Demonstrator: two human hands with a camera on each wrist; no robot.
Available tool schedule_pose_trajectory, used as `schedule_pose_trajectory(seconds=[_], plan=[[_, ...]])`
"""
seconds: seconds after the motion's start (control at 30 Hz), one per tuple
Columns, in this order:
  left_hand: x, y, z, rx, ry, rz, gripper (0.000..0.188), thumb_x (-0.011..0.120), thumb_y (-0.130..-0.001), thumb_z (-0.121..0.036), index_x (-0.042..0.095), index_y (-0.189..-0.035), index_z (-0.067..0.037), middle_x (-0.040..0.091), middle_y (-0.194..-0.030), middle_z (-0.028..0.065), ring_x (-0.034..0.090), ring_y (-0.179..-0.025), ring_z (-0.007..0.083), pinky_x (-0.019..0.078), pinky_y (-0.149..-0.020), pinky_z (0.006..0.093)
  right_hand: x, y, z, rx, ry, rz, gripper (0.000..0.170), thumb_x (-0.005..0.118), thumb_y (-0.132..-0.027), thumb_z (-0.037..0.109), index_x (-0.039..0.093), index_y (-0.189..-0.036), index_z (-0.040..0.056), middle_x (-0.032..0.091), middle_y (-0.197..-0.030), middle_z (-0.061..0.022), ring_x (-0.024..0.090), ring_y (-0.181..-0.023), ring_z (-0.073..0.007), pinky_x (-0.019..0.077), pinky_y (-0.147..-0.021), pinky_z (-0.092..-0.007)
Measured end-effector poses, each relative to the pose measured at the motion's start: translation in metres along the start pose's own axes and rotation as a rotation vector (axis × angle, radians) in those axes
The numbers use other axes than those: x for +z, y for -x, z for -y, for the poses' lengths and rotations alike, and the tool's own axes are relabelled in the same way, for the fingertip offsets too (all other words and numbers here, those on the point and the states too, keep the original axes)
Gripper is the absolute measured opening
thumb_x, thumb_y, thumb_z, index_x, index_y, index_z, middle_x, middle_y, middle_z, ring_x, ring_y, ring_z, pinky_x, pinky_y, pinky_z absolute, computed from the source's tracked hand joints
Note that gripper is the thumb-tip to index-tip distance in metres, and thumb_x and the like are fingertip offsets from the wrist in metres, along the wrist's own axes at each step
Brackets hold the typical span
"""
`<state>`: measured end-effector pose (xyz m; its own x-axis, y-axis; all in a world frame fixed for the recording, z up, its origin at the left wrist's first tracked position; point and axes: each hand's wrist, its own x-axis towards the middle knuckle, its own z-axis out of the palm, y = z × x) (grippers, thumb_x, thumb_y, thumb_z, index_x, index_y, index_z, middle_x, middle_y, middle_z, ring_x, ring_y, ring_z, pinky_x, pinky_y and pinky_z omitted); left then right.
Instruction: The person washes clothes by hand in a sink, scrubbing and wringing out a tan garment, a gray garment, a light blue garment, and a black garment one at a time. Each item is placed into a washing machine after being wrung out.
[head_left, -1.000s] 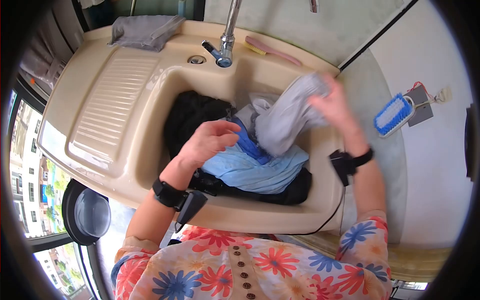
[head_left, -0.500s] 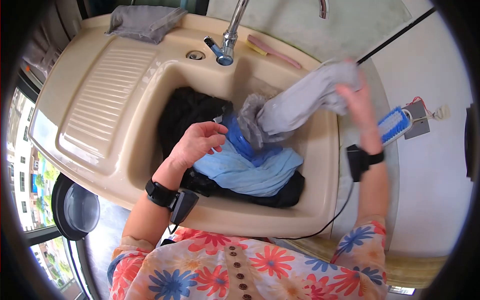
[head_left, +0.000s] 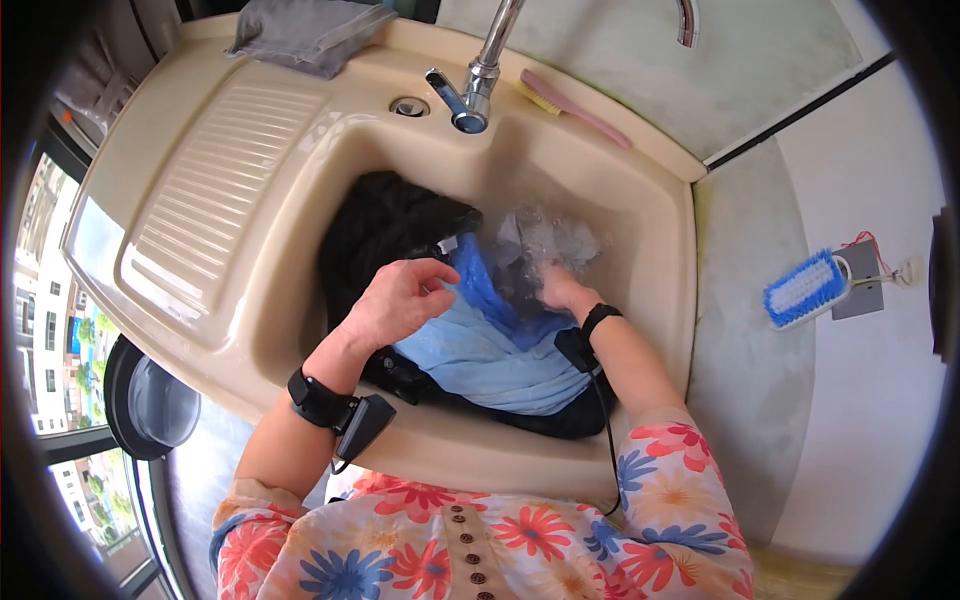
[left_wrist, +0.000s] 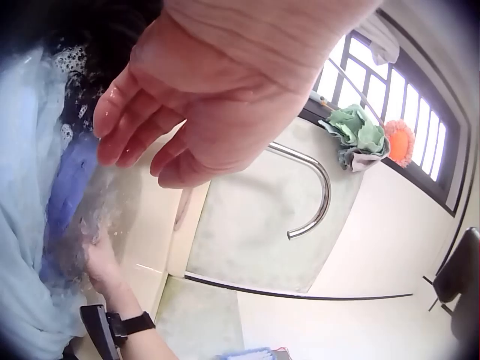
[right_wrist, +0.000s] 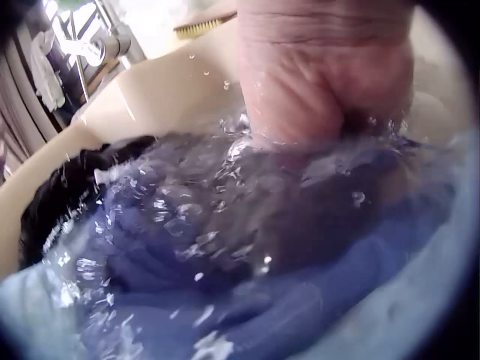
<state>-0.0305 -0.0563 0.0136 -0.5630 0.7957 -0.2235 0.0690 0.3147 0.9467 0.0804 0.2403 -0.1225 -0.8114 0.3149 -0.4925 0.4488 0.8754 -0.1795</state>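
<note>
My right hand [head_left: 562, 290] is plunged into the splashing water of the sink basin, gripping a grey garment [head_left: 560, 238] that is mostly under the surface. In the right wrist view, water [right_wrist: 217, 199] hides its fingertips. My left hand [head_left: 398, 305] hangs over the laundry with loosely bent fingers and nothing in them; the left wrist view shows its palm side. Beneath it lie a light blue cloth [head_left: 490, 365] and a black garment [head_left: 380, 225]. A darker blue cloth [head_left: 485, 280] lies between the two hands, partly under water.
The beige sink [head_left: 330, 190] has a ribbed washboard [head_left: 225, 185] on the left. A faucet [head_left: 480, 85] rises behind the basin. A pink brush [head_left: 580, 110] and a grey cloth [head_left: 310, 35] lie along the back ledge. A blue-and-white brush [head_left: 805, 290] hangs on the right wall.
My right hand has brought the grey garment from above the basin's right edge down and left into the water, which splashes. The left hand stays nearly in place.
</note>
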Motion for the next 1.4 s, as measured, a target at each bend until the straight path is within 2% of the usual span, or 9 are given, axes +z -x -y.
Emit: schedule_pose_trajectory(seconds=[0.2,0.43,0.7,0.9,0.97,1.03,1.17,1.33,1.4], plan=[[-0.003,0.002,-0.004,0.072,-0.129,-0.055,0.028,0.06,-0.071,-0.015,0.063,-0.095,-0.001,0.062,-0.07,0.0089,0.059,-0.064,0.018,0.0476,-0.064,0.0295,-0.052,0.042,0.007,-0.081,-0.434,-0.039,0.058,0.065,-0.063,0.011,0.049,-0.118,-0.0015,0.056,-0.11,-0.0229,0.055,-0.103,-0.0317,0.0439,-0.088,-0.0351],[0.002,0.007,-0.004,0.148,-0.166,-0.048,0.03,0.063,-0.068,-0.016,0.063,-0.095,-0.002,0.061,-0.068,0.0078,0.06,-0.066,0.0195,0.0485,-0.065,0.03,-0.213,0.139,0.076,-0.382,-0.934,-0.491,0.05,0.059,-0.068,0.0,0.048,-0.116,-0.0044,0.06,-0.101,-0.0081,0.058,-0.09,-0.0153,0.0464,-0.08,-0.0272],[0.013,0.011,-0.02,0.344,-0.286,-0.231,0.106,0.083,-0.051,-0.031,0.025,-0.136,-0.005,0.044,-0.123,0.0224,0.046,-0.112,0.0338,0.0408,-0.092,0.0356,-0.31,0.234,0.165,-0.706,-1.059,-0.634,0.04,0.058,-0.073,-0.001,0.051,-0.113,-0.0031,0.061,-0.097,-0.0077,0.059,-0.085,-0.0169,0.0483,-0.077,-0.0287],[0.026,-0.007,-0.04,0.521,-0.263,-0.378,0.131,0.086,-0.039,-0.043,0.011,-0.139,-0.003,0.027,-0.136,0.0244,0.027,-0.127,0.0364,0.031,-0.101,0.0436,-0.316,0.234,0.2,-0.917,-1.218,-0.641,0.03,0.06,-0.081,0.012,0.055,-0.106,-0.0028,0.063,-0.097,-0.0133,0.063,-0.086,-0.0257,0.052,-0.077,-0.0423],[0.029,-0.018,-0.038,0.545,-0.279,-0.481,0.121,0.086,-0.043,-0.039,0.018,-0.138,-0.005,0.04,-0.13,0.0219,0.039,-0.121,0.0332,0.036,-0.097,0.0404,-0.315,0.227,0.195,-0.957,-1.252,-0.587,0.028,0.058,-0.083,0.012,0.055,-0.107,-0.0022,0.063,-0.097,-0.0135,0.063,-0.085,-0.0255,0.0523,-0.076,-0.0418],[0.027,-0.027,-0.04,0.36,-0.106,-0.53,0.086,0.083,-0.053,-0.031,0.044,-0.126,-0.005,0.059,-0.109,0.0164,0.056,-0.103,0.0301,0.0434,-0.088,0.0347,-0.312,0.221,0.188,-0.89,-1.362,-0.606,0.027,0.057,-0.078,0.004,0.055,-0.105,-0.0013,0.061,-0.094,-0.0058,0.059,-0.087,-0.016,0.0469,-0.079,-0.0307],[0.002,-0.054,-0.008,0.417,0.394,-0.593,0.016,0.063,-0.076,-0.011,0.067,-0.089,-0.004,0.068,-0.087,0.0077,0.062,-0.083,0.0153,0.0459,-0.076,0.0264,-0.279,0.221,0.159,-0.695,-1.58,-0.711,0.021,0.058,-0.079,0.008,0.057,-0.098,0.0009,0.061,-0.09,-0.0063,0.059,-0.087,-0.0186,0.0495,-0.077,-0.0348],[-0.029,-0.025,-0.029,0.339,0.902,-0.395,0.017,0.059,-0.078,-0.002,0.062,-0.094,0.002,0.064,-0.084,0.0058,0.058,-0.075,0.0112,0.0461,-0.069,0.0245,-0.143,0.142,0.026,-0.085,-1.86,-0.226,0.029,0.056,-0.082,0.021,0.053,-0.107,0.0047,0.06,-0.101,-0.0098,0.06,-0.091,-0.024,0.0533,-0.071,-0.0453],[-0.024,-0.021,-0.038,0.319,0.953,-0.347,0.016,0.057,-0.079,-0.001,0.061,-0.094,0.002,0.064,-0.085,0.0064,0.059,-0.076,0.0125,0.0468,-0.069,0.0254,-0.086,0.137,0.043,0.098,-1.385,-0.206,0.068,0.065,-0.078,0.025,0.03,-0.132,0.0034,0.055,-0.113,-0.0123,0.058,-0.094,-0.0225,0.0534,-0.064,-0.0449]])
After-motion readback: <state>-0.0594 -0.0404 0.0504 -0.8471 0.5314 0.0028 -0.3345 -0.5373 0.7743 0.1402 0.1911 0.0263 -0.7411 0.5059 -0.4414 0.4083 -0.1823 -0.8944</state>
